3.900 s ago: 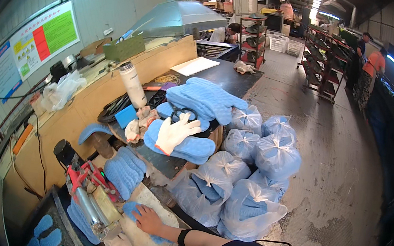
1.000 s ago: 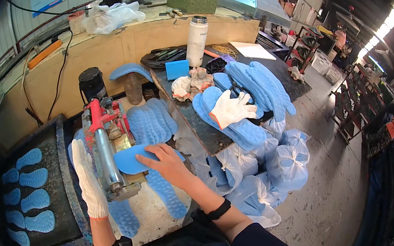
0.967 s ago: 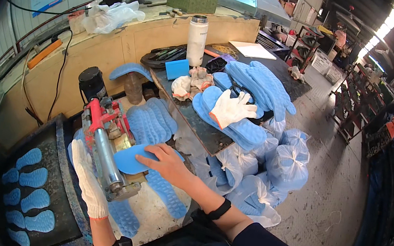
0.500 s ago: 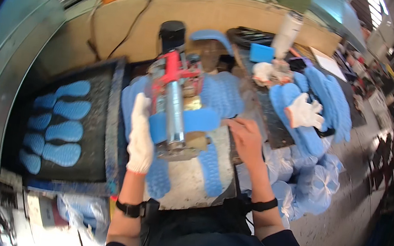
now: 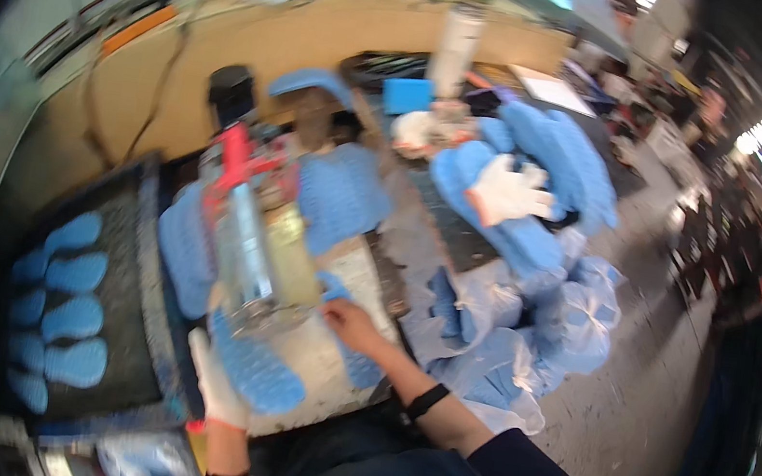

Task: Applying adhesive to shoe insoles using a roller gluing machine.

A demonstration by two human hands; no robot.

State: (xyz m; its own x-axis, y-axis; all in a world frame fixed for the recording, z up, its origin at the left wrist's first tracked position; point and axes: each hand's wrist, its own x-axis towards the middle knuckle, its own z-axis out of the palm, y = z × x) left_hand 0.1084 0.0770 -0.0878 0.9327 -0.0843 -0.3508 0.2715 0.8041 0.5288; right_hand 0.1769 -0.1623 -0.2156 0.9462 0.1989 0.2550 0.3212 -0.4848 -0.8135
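In a white knit glove, my left hand (image 5: 219, 386) lies with fingers stretched out along the left edge of a blue, textured insole (image 5: 260, 372). My bare right hand (image 5: 351, 324) is over a second blue insole (image 5: 361, 364), with its fingers curled together. What the right fingertips hold, if anything, is hidden and blurred. Just beyond both hands stands a machine with a red top and a shiny metal cylinder (image 5: 247, 253). Behind it on the right lies a stack of blue insoles (image 5: 340, 195), and more blue pieces (image 5: 190, 245) lie to its left.
A dark tray (image 5: 138, 301) on the left holds several blue insoles. On the right are a white glove (image 5: 509, 193) on blue insoles, a white bottle-like cylinder (image 5: 456, 49) and a blue block (image 5: 407, 97). Plastic bags (image 5: 575, 314) of blue pieces bulge beside the bench.
My view has turned to the right. Both hands have come nearer to me, the right from the stack to the near insole. The blue piece across the machine's front is no longer seen there.
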